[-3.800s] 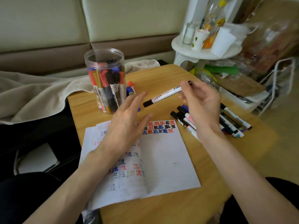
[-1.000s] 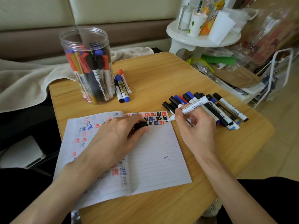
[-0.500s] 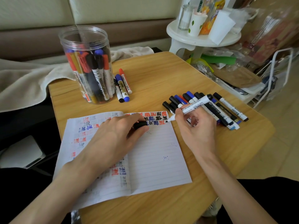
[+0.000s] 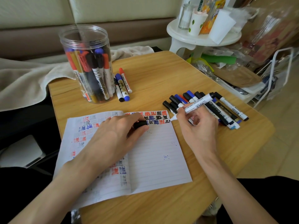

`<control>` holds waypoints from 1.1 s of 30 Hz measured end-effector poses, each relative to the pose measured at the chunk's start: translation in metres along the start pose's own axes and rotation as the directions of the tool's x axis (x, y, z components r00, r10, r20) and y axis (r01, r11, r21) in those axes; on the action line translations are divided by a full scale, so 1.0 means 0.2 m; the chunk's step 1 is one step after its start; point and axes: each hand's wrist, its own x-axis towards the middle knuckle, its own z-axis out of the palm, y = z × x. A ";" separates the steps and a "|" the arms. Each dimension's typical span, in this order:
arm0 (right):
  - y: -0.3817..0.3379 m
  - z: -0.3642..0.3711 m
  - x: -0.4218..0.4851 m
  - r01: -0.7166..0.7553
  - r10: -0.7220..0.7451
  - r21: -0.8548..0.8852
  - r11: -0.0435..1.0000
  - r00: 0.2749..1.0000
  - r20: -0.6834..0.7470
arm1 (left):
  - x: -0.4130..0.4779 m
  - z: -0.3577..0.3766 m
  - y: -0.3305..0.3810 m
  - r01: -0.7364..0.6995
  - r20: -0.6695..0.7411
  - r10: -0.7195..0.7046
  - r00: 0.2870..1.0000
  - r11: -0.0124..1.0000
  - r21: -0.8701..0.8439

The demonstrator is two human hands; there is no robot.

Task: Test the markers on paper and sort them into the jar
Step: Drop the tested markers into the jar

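Marker (image 4: 199,103), likely light, rigid and smooth, is pinched low on its barrel by the right hand (image 4: 199,128), nib at the top edge of the paper (image 4: 153,159); the left hand (image 4: 111,138) rests there gripping its black cap (image 4: 140,124).

Wooden table (image 4: 161,75) under my left fingers (image 4: 127,118) and right fingers (image 4: 183,111). Beige padded sofa back (image 4: 40,13) far beyond left fingers, cream blanket (image 4: 24,81) draped left of them. White round side table (image 4: 202,41) beyond right fingers; tan floor (image 4: 283,143) further right. Soft, even light.
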 end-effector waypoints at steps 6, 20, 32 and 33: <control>0.01 0.01 0.00 0.017 -0.019 0.046 0.999 0.999 0.035 | 0.00 0.01 0.00 -0.002 0.000 0.002 1.000 1.000 0.009; 0.03 0.01 0.00 0.010 -0.011 0.019 1.000 0.998 0.068 | 0.00 0.01 0.00 0.007 -0.005 -0.006 1.000 1.000 0.025; 0.01 0.01 0.00 0.022 -0.022 0.007 1.000 0.999 0.024 | 0.00 0.02 -0.01 -0.001 0.001 0.001 1.000 0.999 0.035; 0.02 0.01 0.00 0.024 -0.024 0.002 1.000 0.999 0.029 | 0.00 0.02 -0.01 -0.002 0.001 0.002 1.000 0.999 0.035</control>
